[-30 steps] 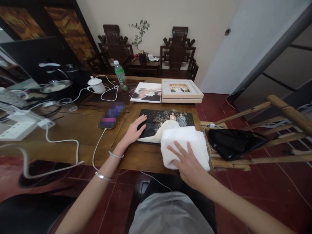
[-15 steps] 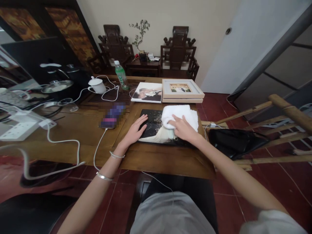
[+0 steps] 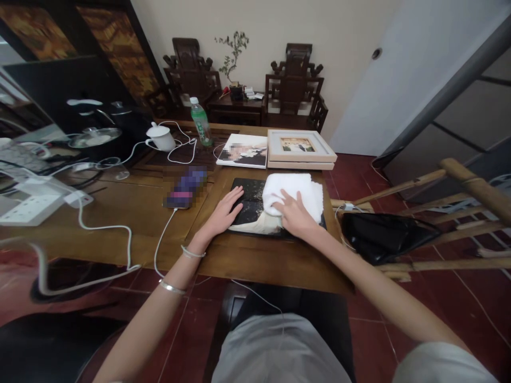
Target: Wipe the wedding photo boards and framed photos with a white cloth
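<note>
A dark photo panel (image 3: 249,205) with a pale, dress-like shape along its lower part lies flat on the wooden table. My left hand (image 3: 224,213) rests at its left edge, fingers stretched out and holding nothing. Over the panel's right side is a folded white towel (image 3: 291,191), hiding that part of the picture. My right hand (image 3: 295,215) presses the towel down, its fingers partly spread over the near side and the thumb by the lower left fold.
Behind the panel lie a white photo board (image 3: 243,150) and stacked frames (image 3: 301,149). A green-labelled bottle (image 3: 202,122), lidded white cup (image 3: 160,137), phone (image 3: 186,188) and power strip (image 3: 30,202) with trailing cables occupy the left. A black bag (image 3: 389,236) sits right of the table.
My right hand and the towel have shifted slightly left over the panel, covering more of the pale shape. My left hand keeps its place at the panel's left edge.
</note>
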`<state>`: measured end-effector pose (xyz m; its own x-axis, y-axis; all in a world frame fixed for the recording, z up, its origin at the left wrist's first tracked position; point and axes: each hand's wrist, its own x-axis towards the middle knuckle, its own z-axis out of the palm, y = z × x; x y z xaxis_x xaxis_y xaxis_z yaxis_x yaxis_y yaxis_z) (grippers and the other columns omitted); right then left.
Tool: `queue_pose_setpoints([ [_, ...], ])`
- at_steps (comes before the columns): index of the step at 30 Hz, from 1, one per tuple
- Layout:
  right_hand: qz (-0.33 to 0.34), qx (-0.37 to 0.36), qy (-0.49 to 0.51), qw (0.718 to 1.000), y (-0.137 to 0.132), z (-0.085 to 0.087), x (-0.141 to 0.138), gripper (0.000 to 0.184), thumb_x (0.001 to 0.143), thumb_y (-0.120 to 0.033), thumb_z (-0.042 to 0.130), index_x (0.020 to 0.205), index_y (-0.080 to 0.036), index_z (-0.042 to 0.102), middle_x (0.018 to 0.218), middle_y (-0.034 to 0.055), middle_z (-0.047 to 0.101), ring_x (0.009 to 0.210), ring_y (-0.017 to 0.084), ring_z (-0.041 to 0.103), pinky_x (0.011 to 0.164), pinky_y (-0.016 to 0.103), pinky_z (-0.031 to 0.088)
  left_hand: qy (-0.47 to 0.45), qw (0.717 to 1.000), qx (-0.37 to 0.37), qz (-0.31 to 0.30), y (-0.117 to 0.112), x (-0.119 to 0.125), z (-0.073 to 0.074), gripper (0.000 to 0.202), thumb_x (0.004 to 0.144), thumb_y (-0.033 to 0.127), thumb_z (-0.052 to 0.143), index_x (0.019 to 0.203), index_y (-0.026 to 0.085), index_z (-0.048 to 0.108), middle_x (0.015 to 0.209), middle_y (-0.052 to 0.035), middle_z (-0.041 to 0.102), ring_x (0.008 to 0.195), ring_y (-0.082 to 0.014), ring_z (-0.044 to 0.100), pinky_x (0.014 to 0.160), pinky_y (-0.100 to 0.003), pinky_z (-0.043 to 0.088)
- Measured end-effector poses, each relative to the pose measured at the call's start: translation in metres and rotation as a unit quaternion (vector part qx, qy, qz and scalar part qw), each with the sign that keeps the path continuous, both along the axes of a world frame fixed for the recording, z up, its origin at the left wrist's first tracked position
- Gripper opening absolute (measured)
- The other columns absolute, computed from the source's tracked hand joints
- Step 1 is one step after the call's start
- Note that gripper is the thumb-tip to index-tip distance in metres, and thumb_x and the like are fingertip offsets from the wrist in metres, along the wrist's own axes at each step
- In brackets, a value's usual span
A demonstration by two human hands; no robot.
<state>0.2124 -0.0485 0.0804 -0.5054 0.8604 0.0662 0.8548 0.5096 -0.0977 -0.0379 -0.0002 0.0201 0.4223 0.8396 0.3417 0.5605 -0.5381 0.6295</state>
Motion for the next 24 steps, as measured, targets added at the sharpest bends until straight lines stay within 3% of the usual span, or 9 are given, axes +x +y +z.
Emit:
queue_pose_setpoints([
  [6, 0.076, -0.038, -0.012, 0.996, -0.077, 0.004, -0.011, 0.054, 0.072, 0.004, 0.04, 0.116, -0.017, 0.063, 0.152, 0.0099, 0.038, 0.143, 0.038, 0.019, 0.107, 0.074, 0.016, -0.009, 1.0, 0.004, 0.001, 0.0, 0.0, 0.001, 0.052, 0.096, 0.044, 0.039, 0.139, 0.016, 0.047, 0.15, -0.0124, 0.041, 0.142, -0.0241, 0.032, 0.118, -0.046, 0.023],
  [11, 0.081, -0.067, -0.009, 0.994, -0.104, 0.008, -0.018, 0.053, 0.075, 0.002, 0.041, 0.118, -0.019, 0.063, 0.152, 0.0094, 0.038, 0.143, 0.039, 0.02, 0.105, 0.075, 0.02, -0.025, 1.0, 0.009, 0.008, -0.002, 0.002, 0.005, 0.05, 0.095, 0.043, 0.042, 0.136, 0.016, 0.05, 0.148, -0.0123, 0.043, 0.14, -0.0235, 0.036, 0.117, -0.045, 0.027],
  [17, 0.084, -0.06, -0.005, 0.995, -0.082, 0.008, -0.017, 0.056, 0.073, 0.004, 0.04, 0.116, -0.021, 0.064, 0.151, 0.0076, 0.04, 0.143, 0.035, 0.022, 0.106, 0.073, 0.02, -0.028, 0.999, 0.02, 0.024, -0.002, 0.001, 0.005, 0.049, 0.095, 0.042, 0.041, 0.136, 0.017, 0.051, 0.149, -0.0111, 0.043, 0.142, -0.0243, 0.031, 0.117, -0.047, 0.024],
  [21, 0.064, -0.033, 0.008, 0.997, -0.043, 0.008, -0.011, 0.061, 0.071, 0.006, 0.037, 0.121, -0.02, 0.06, 0.149, 0.0076, 0.043, 0.143, 0.032, 0.024, 0.108, 0.069, 0.021, -0.015, 1.0, 0.006, 0.015, 0.0, -0.001, 0.0, 0.051, 0.095, 0.042, 0.04, 0.139, 0.018, 0.047, 0.151, -0.0114, 0.039, 0.142, -0.0242, 0.032, 0.117, -0.046, 0.024],
  [24, 0.036, -0.028, 0.008, 0.999, -0.008, 0.008, -0.005, 0.059, 0.071, 0.005, 0.039, 0.122, -0.017, 0.059, 0.145, 0.0136, 0.047, 0.142, 0.032, 0.027, 0.107, 0.067, 0.022, -0.005, 1.0, 0.007, 0.012, 0.002, -0.002, -0.003, 0.052, 0.096, 0.041, 0.039, 0.14, 0.016, 0.045, 0.152, -0.013, 0.037, 0.142, -0.0237, 0.03, 0.118, -0.046, 0.022],
])
